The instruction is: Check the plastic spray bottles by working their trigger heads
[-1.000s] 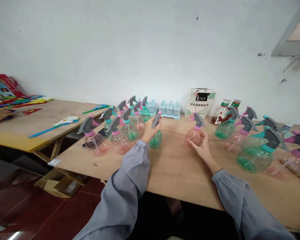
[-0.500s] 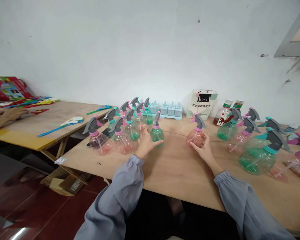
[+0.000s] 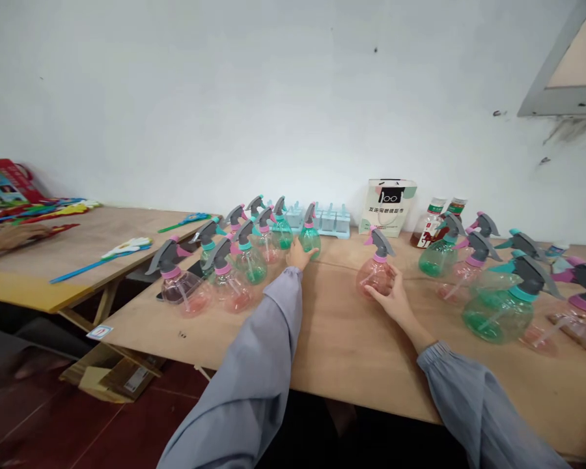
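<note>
My left hand (image 3: 300, 255) grips the lower body of a green spray bottle (image 3: 310, 236) with a pink collar, near the back of the table. Nearer the front, my right hand (image 3: 389, 291) has its fingers and thumb around the right side of a pink spray bottle (image 3: 372, 273) with a grey and pink head. Both bottles stand upright. Left of my left hand is a cluster of several pink and green spray bottles (image 3: 251, 260). More spray bottles, such as a large green one (image 3: 498, 312), stand to the right of my right hand.
A paper bag (image 3: 387, 207), brown-liquid bottles (image 3: 427, 228) and light-blue moulds (image 3: 334, 220) stand along the wall. A dark phone (image 3: 195, 268) lies behind the left cluster. On the side table (image 3: 73, 257) are coloured hand-shaped items and another person's hand (image 3: 22, 234).
My left hand has moved back with the green bottle, towards the light-blue moulds. My right hand stays around the pink bottle. The view has shifted slightly.
</note>
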Available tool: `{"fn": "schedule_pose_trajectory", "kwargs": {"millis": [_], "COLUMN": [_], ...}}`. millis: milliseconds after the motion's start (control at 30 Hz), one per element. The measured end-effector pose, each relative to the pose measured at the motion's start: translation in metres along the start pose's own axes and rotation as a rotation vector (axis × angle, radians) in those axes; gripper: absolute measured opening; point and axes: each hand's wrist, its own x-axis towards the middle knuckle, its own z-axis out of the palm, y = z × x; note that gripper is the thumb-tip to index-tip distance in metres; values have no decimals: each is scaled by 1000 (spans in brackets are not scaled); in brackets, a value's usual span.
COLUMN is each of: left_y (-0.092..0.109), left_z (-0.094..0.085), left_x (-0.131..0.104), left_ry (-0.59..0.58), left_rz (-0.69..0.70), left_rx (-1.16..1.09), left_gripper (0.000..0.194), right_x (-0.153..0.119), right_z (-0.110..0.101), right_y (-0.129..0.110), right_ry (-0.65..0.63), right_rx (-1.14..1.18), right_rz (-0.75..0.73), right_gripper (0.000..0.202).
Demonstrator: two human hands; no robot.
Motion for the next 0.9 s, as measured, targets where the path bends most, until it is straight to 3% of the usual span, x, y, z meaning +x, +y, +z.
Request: {"fn": "schedule_pose_trajectory", "kwargs": {"millis": [300,467,600,667,767,833,900], "left_y": [3,10,17,25,43,58,68], "left_z": [17,15,12,11,10,8,5], "left_x": [32,27,-9,-36,-79,-103,-119], "left_ry": [25,113,295,241,46,-11,-34], "left_rz": [-23,-1,123,249,471,513,498], "left_rx": [-71,-115,-316,-449,-515,-514,-537], "left_gripper": [81,86,68,60,74,88,87], "right_x": [-2,-1,-2,-5,-13,-21,-29], "right_z": [5,6,12,18,31,40,48], "right_y": [-16,-12,-14,-19,-28,-35,-41], "right_ry": [-25,-43,-6,-21,-103,-144,-167], "right_rx": [27,12,27,62,95,72,27], "right_rz": [48,52,34,33,30,-22,-93], "right_gripper": [91,91,90,91,93,92,94]}}
